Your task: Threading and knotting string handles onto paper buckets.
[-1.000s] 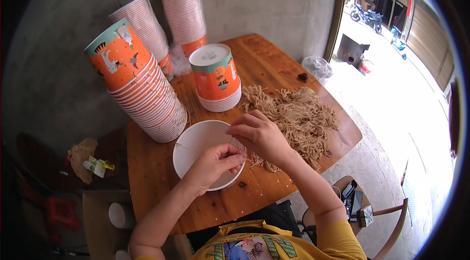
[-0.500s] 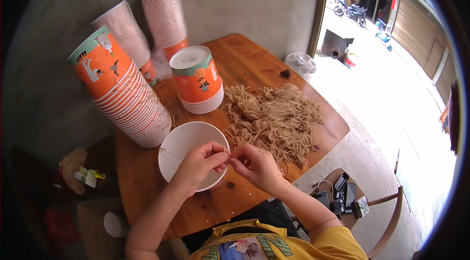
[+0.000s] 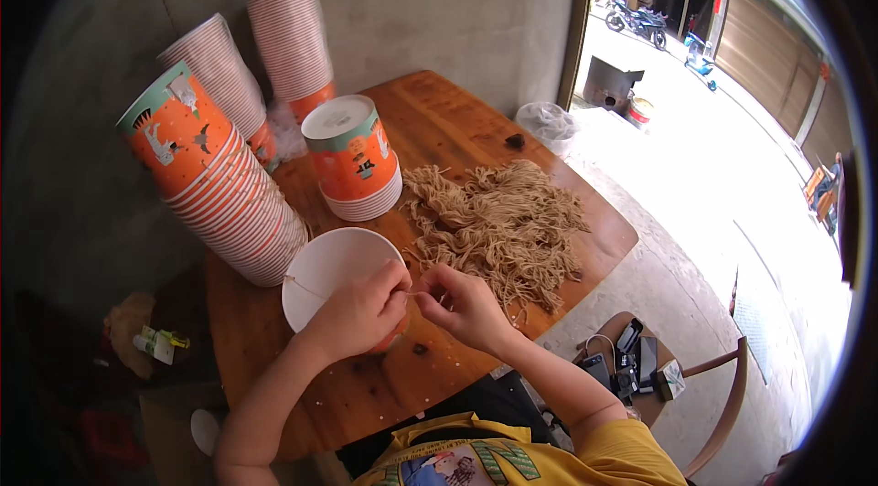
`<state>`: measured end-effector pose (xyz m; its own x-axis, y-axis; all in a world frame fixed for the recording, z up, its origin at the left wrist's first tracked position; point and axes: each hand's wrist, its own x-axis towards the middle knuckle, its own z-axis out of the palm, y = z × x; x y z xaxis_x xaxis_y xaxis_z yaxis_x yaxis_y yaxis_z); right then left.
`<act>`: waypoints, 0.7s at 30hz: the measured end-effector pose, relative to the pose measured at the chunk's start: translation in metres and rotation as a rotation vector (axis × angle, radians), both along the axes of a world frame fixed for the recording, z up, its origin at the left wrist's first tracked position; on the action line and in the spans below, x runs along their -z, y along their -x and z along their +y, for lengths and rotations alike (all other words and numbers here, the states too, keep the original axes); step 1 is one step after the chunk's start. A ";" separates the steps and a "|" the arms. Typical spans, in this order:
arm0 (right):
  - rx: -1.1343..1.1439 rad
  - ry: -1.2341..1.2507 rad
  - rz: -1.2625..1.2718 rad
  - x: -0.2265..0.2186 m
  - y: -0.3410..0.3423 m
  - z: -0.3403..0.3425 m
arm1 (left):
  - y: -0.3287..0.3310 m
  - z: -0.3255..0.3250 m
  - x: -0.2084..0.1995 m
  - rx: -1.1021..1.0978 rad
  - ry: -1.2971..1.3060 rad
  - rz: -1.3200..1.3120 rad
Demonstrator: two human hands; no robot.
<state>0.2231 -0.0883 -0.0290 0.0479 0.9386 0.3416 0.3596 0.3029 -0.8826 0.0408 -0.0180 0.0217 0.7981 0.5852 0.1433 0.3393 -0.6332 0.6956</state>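
A white-lined paper bucket (image 3: pixel 315 257) with an orange outside stands mouth up at the table's near edge. My left hand (image 3: pixel 366 308) is closed over its near right rim, with the fingertips pinched. Close beside it, my right hand (image 3: pixel 465 305) pinches too. A thin beige string (image 3: pixel 411 294) stretches across the small gap between my fingertips. Another bit of string shows at the bucket's left rim; its run behind my left hand is hidden. Just beyond my right hand lies a loose heap of beige strings (image 3: pixel 498 225).
A short upside-down stack of orange paper buckets (image 3: pixel 352 157) stands behind the bucket. At the left leans a taller bucket stack (image 3: pixel 215 175), with two wrapped stacks by the wall. A wooden chair (image 3: pixel 722 413) holding phones and small devices is right of the table (image 3: pixel 430 102).
My hands have drawn slightly apart, and string now shows between them. My left hand has shifted left over the bucket. The whole view has swung a little to the right.
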 end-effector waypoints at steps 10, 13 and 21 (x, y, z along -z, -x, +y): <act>0.078 0.017 0.119 -0.006 0.022 -0.010 | -0.002 0.004 0.007 -0.266 0.862 -0.247; 0.121 -0.125 0.030 0.000 0.030 -0.008 | 0.002 0.005 0.006 -0.294 1.154 -0.359; 0.145 -0.271 -0.170 -0.005 0.032 -0.010 | -0.001 0.001 0.005 -0.323 1.211 -0.407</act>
<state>0.1910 -0.0985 -0.0241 0.0950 0.8005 0.5918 0.5504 0.4531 -0.7012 0.0415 -0.0168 0.0165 0.6240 0.6667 -0.4077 -0.0098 0.5283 0.8490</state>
